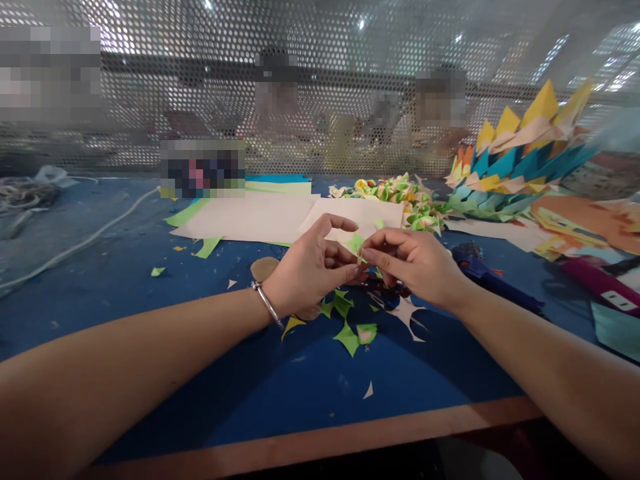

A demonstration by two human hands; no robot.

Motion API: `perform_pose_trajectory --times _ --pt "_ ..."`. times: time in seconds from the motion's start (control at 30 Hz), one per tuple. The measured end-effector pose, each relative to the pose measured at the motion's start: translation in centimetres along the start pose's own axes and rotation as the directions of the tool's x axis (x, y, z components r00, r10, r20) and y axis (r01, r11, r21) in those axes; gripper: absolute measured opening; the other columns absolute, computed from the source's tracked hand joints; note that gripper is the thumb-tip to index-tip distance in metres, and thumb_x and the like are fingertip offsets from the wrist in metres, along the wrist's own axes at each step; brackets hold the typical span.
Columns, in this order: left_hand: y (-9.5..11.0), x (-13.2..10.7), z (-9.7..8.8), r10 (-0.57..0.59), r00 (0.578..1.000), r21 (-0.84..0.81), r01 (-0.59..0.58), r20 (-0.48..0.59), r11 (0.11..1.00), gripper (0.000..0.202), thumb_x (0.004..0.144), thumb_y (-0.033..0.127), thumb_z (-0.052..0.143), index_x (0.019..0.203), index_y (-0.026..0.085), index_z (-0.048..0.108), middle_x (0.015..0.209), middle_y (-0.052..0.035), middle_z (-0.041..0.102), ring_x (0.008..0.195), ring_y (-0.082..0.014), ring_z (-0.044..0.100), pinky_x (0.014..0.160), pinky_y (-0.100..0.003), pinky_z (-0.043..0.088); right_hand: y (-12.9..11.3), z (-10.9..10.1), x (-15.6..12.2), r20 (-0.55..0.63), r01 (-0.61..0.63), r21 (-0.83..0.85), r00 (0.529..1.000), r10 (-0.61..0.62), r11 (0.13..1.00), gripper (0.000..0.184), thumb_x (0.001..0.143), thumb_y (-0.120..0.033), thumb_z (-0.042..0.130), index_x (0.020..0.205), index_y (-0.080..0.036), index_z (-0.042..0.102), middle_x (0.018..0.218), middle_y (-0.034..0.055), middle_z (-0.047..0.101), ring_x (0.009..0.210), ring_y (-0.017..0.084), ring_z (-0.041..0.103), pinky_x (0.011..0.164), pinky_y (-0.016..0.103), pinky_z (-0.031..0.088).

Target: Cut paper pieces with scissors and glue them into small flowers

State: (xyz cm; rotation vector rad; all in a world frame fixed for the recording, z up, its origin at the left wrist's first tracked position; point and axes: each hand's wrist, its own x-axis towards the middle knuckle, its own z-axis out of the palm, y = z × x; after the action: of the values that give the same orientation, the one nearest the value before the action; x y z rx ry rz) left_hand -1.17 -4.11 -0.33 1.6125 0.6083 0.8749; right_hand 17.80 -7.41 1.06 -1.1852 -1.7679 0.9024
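My left hand (310, 267) and my right hand (415, 263) meet at the middle of the blue table (150, 293). Both pinch a small green and pink paper piece (356, 243) between thumbs and fingertips, held just above the table. A silver bangle (266, 303) circles my left wrist. Under the hands lie green and white paper scraps (350, 330).
White and green paper sheets (250, 217) lie behind the hands. A heap of small folded paper flowers (400, 193) and a large spiked folded-paper model (515, 157) sit at the back right. A blue glue gun (480, 270) lies right of my right hand. A perforated screen (200, 87) with people behind it.
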Motion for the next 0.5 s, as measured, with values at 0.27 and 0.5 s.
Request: perform_pose_trajectory --times 0.27,0.5 --pt "0.04 -0.05 0.07 0.003 1.000 0.004 -0.003 -0.007 1.000 0.040 0.081 0.018 0.064 0.115 0.019 0.042 0.072 0.0026 0.065 0.072 -0.0145 0.069 0.070 -0.029 0.058 -0.23 -0.01 -0.04 -0.015 -0.005 -0.002 1.000 0.005 1.000 0.023 0.082 -0.039 0.073 0.082 -0.017 0.064 0.048 -0.0078 0.051 0.034 0.004 0.040 0.034 0.020 0.032" --pt "0.14 0.01 0.12 -0.008 1.000 -0.012 0.008 0.002 1.000 0.038 0.081 0.014 0.063 0.113 0.019 0.042 0.068 0.0049 0.062 0.068 -0.0132 0.068 0.070 -0.029 0.058 -0.26 0.12 0.08 -0.009 0.016 -0.008 1.000 -0.016 1.000 0.024 0.081 -0.040 0.073 0.081 -0.017 0.064 0.049 -0.0071 0.053 0.034 0.004 0.042 0.034 0.020 0.032"
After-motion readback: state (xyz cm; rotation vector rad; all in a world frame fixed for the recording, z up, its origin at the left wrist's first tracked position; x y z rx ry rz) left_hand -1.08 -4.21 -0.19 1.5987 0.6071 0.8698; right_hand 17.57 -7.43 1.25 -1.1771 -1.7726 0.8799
